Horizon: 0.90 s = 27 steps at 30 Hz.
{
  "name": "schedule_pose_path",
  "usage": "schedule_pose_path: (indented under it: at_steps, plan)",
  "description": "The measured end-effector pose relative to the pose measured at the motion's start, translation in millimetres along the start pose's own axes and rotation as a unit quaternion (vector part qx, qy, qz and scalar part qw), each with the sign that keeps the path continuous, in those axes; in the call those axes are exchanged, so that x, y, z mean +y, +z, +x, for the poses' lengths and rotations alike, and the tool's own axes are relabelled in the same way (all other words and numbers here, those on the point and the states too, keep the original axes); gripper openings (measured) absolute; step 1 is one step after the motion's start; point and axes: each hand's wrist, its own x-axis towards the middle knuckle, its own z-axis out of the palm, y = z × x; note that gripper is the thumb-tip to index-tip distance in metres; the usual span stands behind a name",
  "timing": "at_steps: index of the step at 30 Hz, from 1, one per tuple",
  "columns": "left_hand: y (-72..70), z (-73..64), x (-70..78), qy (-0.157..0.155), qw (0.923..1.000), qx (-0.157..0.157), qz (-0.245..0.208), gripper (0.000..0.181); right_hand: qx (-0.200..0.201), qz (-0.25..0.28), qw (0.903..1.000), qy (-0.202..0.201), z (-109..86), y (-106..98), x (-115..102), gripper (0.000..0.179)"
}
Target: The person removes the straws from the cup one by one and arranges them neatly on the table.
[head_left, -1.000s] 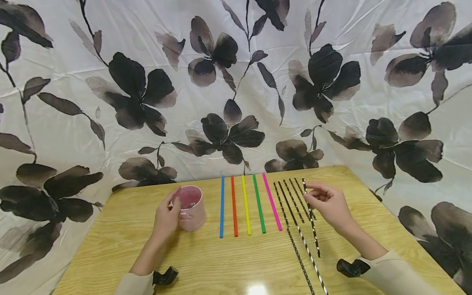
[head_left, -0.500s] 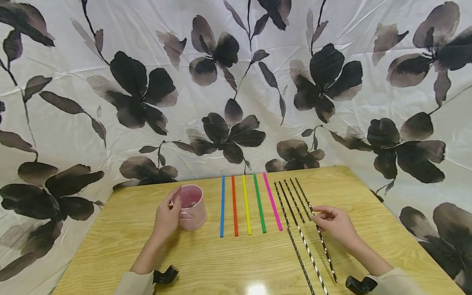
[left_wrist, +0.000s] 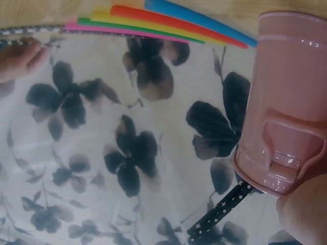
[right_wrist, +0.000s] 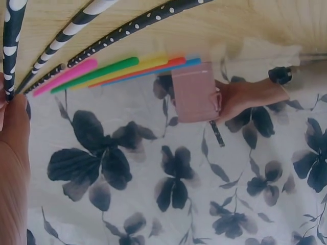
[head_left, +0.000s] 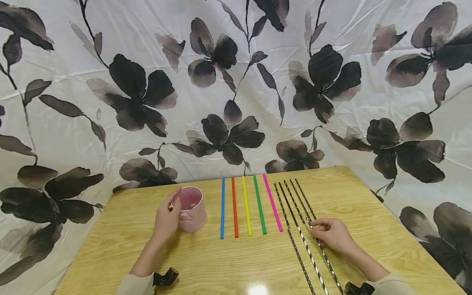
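Note:
My left hand (head_left: 166, 219) grips a pink mug (head_left: 194, 218) standing on the table's left, fingers at its rim and handle side. Black straws with white stars and dots (left_wrist: 217, 214) poke out of the mug's mouth in the left wrist view. On the right, my right hand (head_left: 333, 235) pinches a black straw with white spots (head_left: 327, 262) near its far end. That straw lies along the table, right of a black-and-white striped straw (head_left: 311, 259) and a finely dotted one (head_left: 300, 260). Its far end meets the back row of black patterned straws (head_left: 295, 200).
Between mug and black straws, a row of coloured straws lies side by side: blue (head_left: 222, 209), red (head_left: 234, 209), yellow (head_left: 246, 207), green (head_left: 259, 205) and pink (head_left: 273, 203). A floral cloth (head_left: 228, 82) hangs behind the wooden table (head_left: 221, 266).
My right hand has moved toward me, bringing the spotted straw down from over the back row to the front row beside the striped straw. My left hand stays on the mug.

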Motion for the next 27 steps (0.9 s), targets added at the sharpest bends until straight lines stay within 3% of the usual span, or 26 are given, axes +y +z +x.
schedule_pose_path:
  at_steps: [11, 27]
  plan:
    - [0.0, 0.7, -2.4, 0.003, 1.0000, 0.006, 0.004, 0.036, -0.010, -0.014, 0.9996, 0.024, -0.7, 4.7, 8.0, 0.030]
    - [0.7, -0.7, -4.0, 0.001, 1.0000, 0.004, 0.006, 0.037, -0.002, -0.053, 0.9986, 0.009, -1.7, 9.1, 9.4, 0.027]
